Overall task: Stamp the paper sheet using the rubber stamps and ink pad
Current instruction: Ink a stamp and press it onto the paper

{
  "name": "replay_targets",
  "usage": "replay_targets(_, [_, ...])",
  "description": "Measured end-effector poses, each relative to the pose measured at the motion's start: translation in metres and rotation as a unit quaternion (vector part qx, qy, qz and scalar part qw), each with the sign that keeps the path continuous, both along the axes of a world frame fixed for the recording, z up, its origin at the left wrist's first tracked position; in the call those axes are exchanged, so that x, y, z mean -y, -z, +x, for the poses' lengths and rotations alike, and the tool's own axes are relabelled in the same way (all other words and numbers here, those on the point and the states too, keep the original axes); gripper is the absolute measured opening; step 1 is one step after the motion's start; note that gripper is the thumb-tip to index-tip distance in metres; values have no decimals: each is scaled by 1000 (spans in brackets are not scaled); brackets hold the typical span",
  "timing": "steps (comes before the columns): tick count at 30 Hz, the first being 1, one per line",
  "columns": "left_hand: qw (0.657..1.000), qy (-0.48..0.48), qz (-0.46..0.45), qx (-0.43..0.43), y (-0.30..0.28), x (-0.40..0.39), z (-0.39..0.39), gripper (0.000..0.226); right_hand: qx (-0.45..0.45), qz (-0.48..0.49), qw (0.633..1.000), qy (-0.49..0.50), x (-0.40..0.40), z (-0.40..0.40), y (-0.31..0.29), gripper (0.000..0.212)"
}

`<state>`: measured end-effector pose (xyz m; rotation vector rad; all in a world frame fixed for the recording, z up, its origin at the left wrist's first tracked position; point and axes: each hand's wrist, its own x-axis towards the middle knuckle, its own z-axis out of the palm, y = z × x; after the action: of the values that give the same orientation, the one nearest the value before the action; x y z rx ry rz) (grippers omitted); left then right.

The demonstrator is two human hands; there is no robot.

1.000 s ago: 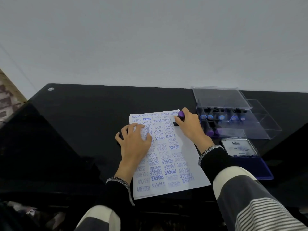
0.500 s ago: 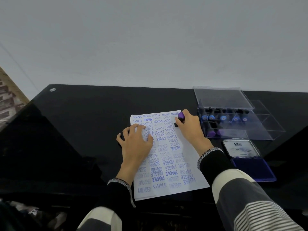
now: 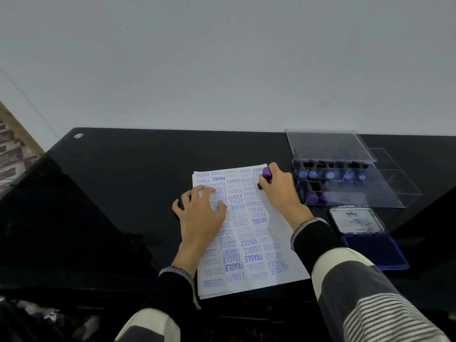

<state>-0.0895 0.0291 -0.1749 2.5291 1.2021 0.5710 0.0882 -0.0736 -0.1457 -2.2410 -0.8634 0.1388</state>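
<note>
Since the earlier frames the hands have barely shifted; the right hand [image 3: 278, 191] remains at the far right corner of the paper sheet [image 3: 249, 233], its grip curled round a purple rubber stamp [image 3: 266, 174] pressed onto the sheet. The left hand [image 3: 203, 213] lies flat, fingers spread, holding the sheet on the black counter [image 3: 118, 174]. To the right stand a clear stamp case [image 3: 345, 183] and, nearer, the open ink pad [image 3: 367, 238].
</note>
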Motion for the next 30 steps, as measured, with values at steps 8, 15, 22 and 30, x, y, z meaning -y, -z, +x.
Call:
replay_targets(8, [1000,1,-2,0,1,0,0,40,0,3,1000,1,-1,1,2,17])
replay_targets(15, [1000,0,0,4,0,1,0,39,1,13,1000,0,-1,2,3,18])
replay_targets(22, [1000,4,0,10,0,0,-1,39,-2,5,1000,-2,-2,1,0,19])
replay_targets(30, [1000,4,-2,13,-1,-3,1,37,-83,20,996,19,-2,14,-15,17])
